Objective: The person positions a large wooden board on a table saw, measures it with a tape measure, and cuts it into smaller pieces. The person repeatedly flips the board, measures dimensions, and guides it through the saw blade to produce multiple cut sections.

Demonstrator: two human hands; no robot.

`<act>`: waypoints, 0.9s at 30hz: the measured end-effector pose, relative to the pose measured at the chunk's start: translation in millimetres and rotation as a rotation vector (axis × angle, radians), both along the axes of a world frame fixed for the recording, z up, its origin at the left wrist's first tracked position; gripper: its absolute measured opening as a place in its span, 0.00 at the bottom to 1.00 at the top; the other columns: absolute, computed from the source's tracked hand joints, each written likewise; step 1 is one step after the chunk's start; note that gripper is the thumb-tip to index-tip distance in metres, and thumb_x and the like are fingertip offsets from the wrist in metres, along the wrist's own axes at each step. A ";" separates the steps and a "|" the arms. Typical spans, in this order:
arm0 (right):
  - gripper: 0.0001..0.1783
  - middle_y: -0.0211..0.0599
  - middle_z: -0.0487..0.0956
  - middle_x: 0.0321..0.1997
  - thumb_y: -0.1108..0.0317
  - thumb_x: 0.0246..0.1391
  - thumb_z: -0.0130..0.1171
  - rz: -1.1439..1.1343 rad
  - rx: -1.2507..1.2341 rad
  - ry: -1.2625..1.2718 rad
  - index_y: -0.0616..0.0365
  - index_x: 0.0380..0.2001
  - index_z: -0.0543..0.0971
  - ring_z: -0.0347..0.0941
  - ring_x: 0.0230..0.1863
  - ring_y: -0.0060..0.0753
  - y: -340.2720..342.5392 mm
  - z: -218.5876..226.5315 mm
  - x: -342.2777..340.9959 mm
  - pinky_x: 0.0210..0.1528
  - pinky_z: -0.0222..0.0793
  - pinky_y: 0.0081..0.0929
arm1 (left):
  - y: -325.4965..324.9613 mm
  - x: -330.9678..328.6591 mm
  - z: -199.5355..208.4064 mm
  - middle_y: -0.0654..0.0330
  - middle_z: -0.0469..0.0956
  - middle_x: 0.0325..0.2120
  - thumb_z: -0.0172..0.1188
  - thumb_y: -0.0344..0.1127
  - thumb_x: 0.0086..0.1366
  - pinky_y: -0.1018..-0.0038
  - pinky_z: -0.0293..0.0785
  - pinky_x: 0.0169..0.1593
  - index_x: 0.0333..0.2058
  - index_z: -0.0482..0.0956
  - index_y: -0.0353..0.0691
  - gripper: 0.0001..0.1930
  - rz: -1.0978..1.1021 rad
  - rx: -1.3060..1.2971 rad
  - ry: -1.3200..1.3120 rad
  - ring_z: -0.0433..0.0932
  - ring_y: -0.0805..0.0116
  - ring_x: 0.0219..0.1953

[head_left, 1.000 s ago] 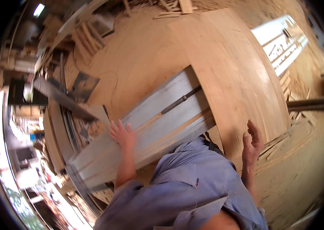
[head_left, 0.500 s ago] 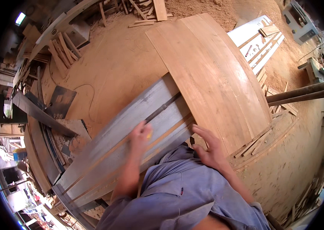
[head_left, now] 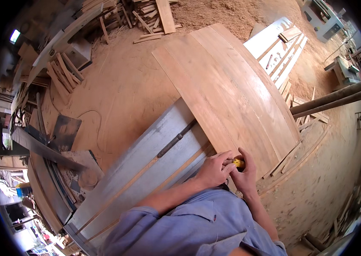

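Note:
A wide wooden panel (head_left: 227,94) of joined boards lies across a grey metal machine table (head_left: 140,138). Over the panel's near corner my two hands meet around a small yellow object with dark marks, which looks like a tape measure (head_left: 239,163). My right hand (head_left: 245,178) curls round it, thumb and fingers on either side. My left hand (head_left: 213,171) is closed, its fingertips pinched at the left end of the yellow tape measure. Fingers cover part of it. A dark metal bar (head_left: 176,140) lies in a slot of the table, left of the panel.
Beyond the panel a white slatted surface (head_left: 270,47) carries a short wood block (head_left: 290,33). Thick dark poles (head_left: 334,97) jut in from the right. Wood strips (head_left: 63,74) and a dark curved metal piece (head_left: 46,147) stand at left. Sawdust (head_left: 214,13) covers the far floor.
My left hand has moved right from over the metal table, bringing the yellow object to my right hand. My right hand has gone from open to curled around it. The view has shifted slightly.

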State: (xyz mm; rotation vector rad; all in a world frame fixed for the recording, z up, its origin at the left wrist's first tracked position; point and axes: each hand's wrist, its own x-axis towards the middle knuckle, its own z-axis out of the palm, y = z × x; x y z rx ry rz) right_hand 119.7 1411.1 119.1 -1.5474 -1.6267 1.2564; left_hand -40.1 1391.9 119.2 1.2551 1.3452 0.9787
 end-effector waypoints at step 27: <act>0.29 0.60 0.79 0.52 0.63 0.57 0.51 0.208 -0.215 -0.193 0.59 0.61 0.74 0.76 0.55 0.58 -106.6 14.8 57.7 0.58 0.70 0.43 | -40.9 -32.4 -10.9 0.66 0.76 0.26 0.67 0.21 0.56 0.79 0.72 0.34 0.56 0.71 0.28 0.27 -0.115 -0.393 -0.246 0.74 0.80 0.29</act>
